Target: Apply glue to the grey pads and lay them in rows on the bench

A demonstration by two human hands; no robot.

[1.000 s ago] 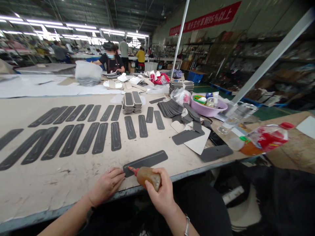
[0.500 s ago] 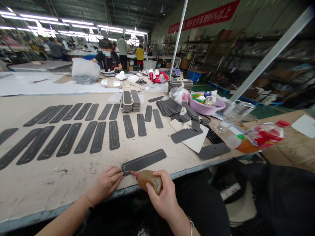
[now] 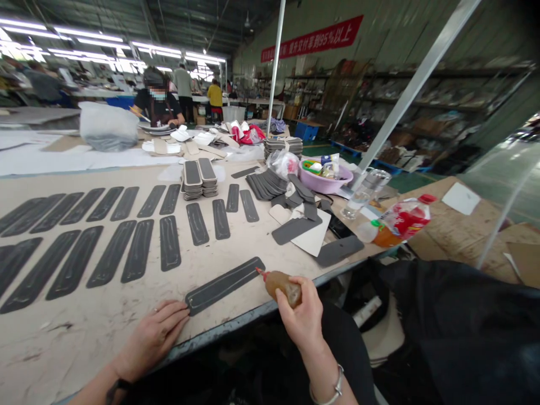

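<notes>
Grips a small amber squeeze bottle with a red nozzle (image 3: 283, 284) in the right hand (image 3: 306, 318), fingers closed round its body, just off the near edge of the worn beige work table (image 3: 84, 320). Points the nozzle at the right end of a long dark grey flat strip with rounded ends (image 3: 225, 284); tip touching it or just above, cannot tell which. Lays the left hand (image 3: 158, 334) flat on the table, fingers stretched out and holding nothing, fingertips against the strip's left end. Strip itself slantwise on the table close to the near edge, between the two hands, with a thin shiny line along its length. Further back, two rows of matching dark strips (image 3: 112, 253) side by side. Behind those, a twin stack of grey-edged dark pieces (image 3: 199, 177). To the right, a loose heap of dark cut pieces (image 3: 270, 185), a round pink plastic basin (image 3: 324, 183) with small packets inside, and a clear plastic drink bottle with a red cap (image 3: 399, 220) on its side. At the far end, a person in a dark top (image 3: 158, 107) at another table, beside a bulging white plastic bag (image 3: 107, 126).
</notes>
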